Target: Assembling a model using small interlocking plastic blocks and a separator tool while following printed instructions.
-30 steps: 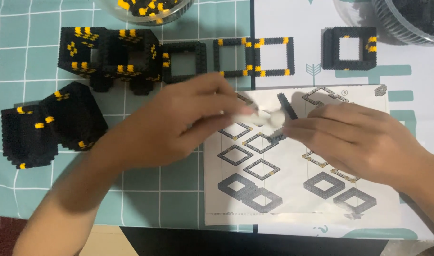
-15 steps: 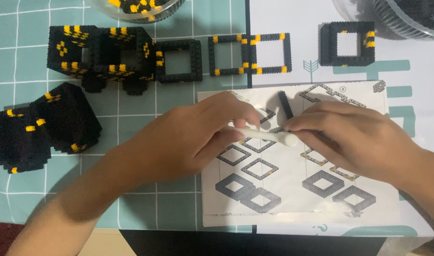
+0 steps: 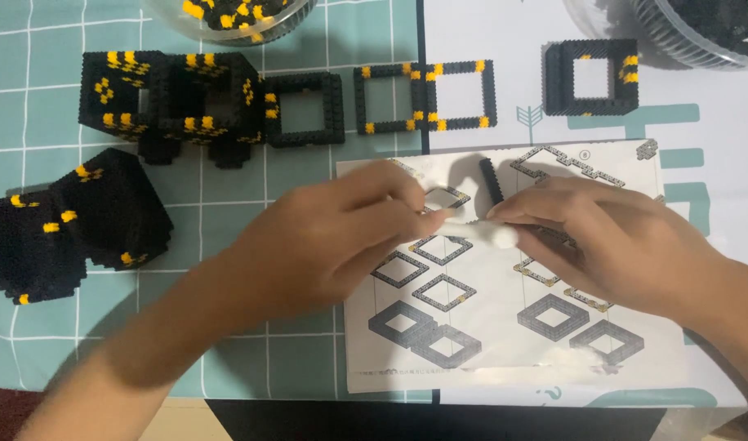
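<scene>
Pinching white tool (image 3: 480,233) between left hand (image 3: 325,245), right hand (image 3: 611,245) fingertips; long axis left-right.

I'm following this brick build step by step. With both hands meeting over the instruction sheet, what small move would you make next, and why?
Probably lift the hands slightly off the sheet. The left hand and right hand pinch a small white piece together beside a short black strip, and they cover the middle diagrams of the instruction sheet, so the pictured step can't be checked against the piece.

A teal grid mat (image 3: 227,359) covers the table, bearing black-and-yellow brick blocks (image 3: 72,224), frames (image 3: 427,96) and an instruction sheet (image 3: 505,327).
</scene>
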